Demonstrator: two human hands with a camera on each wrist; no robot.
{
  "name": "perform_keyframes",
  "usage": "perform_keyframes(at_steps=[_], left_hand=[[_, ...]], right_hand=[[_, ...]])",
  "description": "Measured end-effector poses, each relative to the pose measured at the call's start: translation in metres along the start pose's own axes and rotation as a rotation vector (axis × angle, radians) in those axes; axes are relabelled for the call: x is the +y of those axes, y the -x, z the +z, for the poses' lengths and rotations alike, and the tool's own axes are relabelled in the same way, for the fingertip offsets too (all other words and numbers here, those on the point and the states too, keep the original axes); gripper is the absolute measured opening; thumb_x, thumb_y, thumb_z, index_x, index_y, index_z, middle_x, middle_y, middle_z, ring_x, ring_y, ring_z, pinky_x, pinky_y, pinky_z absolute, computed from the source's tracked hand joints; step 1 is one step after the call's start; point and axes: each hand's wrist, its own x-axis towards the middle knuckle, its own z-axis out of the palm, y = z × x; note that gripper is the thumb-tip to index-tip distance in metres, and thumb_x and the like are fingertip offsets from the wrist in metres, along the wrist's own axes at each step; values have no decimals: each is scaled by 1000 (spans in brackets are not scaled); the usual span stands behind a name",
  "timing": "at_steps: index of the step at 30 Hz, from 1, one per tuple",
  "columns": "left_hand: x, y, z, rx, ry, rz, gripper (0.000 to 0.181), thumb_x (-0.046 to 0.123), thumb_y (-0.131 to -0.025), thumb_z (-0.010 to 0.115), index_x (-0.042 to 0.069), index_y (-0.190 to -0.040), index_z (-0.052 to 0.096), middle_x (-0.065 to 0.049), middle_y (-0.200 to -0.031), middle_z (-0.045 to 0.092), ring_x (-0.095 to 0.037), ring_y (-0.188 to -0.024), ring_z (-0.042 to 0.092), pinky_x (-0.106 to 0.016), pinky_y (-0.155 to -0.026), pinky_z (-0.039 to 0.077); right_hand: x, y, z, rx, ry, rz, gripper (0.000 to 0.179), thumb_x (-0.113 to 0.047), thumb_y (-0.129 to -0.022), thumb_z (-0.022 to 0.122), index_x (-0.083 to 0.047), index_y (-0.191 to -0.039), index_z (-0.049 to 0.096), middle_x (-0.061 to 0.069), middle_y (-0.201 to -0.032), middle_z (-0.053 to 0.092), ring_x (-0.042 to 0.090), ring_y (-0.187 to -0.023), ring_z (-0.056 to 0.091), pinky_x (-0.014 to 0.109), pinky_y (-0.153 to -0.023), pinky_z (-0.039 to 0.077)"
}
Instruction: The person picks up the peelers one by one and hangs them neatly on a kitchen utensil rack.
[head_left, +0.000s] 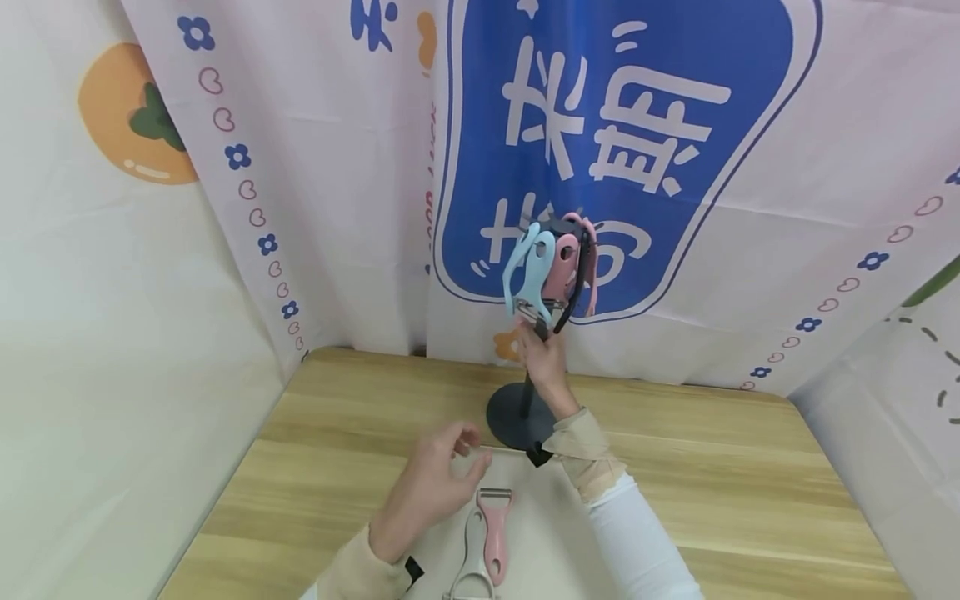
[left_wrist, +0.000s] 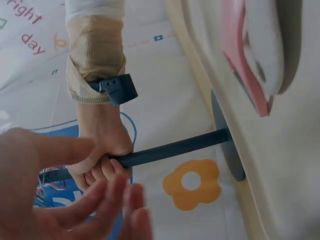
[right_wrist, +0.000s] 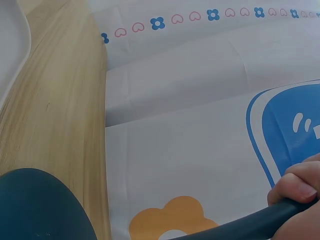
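My right hand (head_left: 546, 362) grips the black pole (left_wrist: 175, 149) of an upright stand, just below the peelers hung at its top. Light blue peelers (head_left: 537, 271), pink peelers (head_left: 559, 271) and a black one (head_left: 576, 287) hang there. The stand's round base (head_left: 506, 417) rests on the table behind a white tray (head_left: 558, 542). Above the tray's left side is my left hand (head_left: 427, 487), fingers loosely bent and nothing in them. Close to it, a pink peeler (head_left: 496, 533) and a white peeler (head_left: 473, 546) lie side by side in the tray.
The wooden table (head_left: 697, 450) extends to both sides of the tray. Behind it hangs a printed cloth (head_left: 360, 208) with a large blue patch, and the stand's top is close in front of it. White cloth (head_left: 112, 333) also hangs along the left.
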Motion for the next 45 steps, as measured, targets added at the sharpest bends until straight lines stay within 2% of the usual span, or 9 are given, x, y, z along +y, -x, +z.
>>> perform_keyframes(at_steps=[5,9,13,21,24,28,35,40,45], left_hand=[[-2,12,5,-227,-144,-138,34,25,-95,81,5,-118,67,-8,-105,70,-18,-87,64,-34,-75,55],[-4,22,9,-400,-265,-241,49,33,-93,81,-2,-121,63,-14,-103,69,-22,-85,65,-43,-74,56],[-5,31,13,-499,-347,-298,71,39,-85,85,-9,-129,58,-23,-111,69,-32,-95,69,-51,-83,58],[-7,36,23,-522,-421,-331,91,53,-77,88,-7,-136,55,-19,-107,69,-27,-87,65,-47,-80,58],[-6,36,26,-549,-428,-369,94,53,-78,88,-7,-141,53,-19,-110,69,-27,-87,63,-48,-82,57],[-4,37,26,-565,-405,-415,82,45,-79,89,-8,-132,57,-15,-101,65,-26,-81,57,-46,-77,55],[-4,41,24,-517,-393,-393,44,30,-81,85,0,-100,59,-8,-82,53,-24,-69,52,-39,-59,47],[-3,39,23,-514,-385,-386,44,28,-83,84,-2,-104,60,-10,-84,53,-25,-70,52,-40,-60,47],[-4,36,24,-520,-378,-381,49,25,-82,82,-7,-113,61,-11,-85,55,-25,-70,53,-40,-60,48]], right_hand=[[-1,0,-2,0,13,-4,31,-27,-112,57,-6,-90,53,-11,-52,37,6,-41,31,23,-44,27],[0,-1,-1,-4,11,-23,39,-27,-112,57,-16,-76,46,-12,-51,36,6,-40,29,23,-43,25],[1,-2,0,-3,1,-37,44,-23,-113,56,-16,-72,42,-11,-50,35,7,-39,28,23,-43,24],[0,-1,0,-10,-8,-9,31,-20,-113,55,-14,-83,49,-11,-52,36,7,-41,29,23,-43,26],[0,0,0,-12,-15,0,29,-22,-112,56,-12,-86,50,-11,-52,36,6,-41,29,23,-43,26],[0,0,-1,-10,-21,9,30,-24,-112,57,-12,-86,49,-10,-52,36,6,-41,28,23,-43,26],[1,2,-1,-20,-9,5,28,-25,-113,55,-8,-91,52,-9,-52,37,7,-40,29,23,-43,26],[2,-1,0,-26,-3,-43,34,-25,-113,56,-5,-86,48,-9,-52,37,8,-40,29,24,-42,26],[1,-4,-1,-20,1,-64,29,-25,-113,56,-11,-88,51,-10,-52,37,8,-40,29,24,-41,26]])
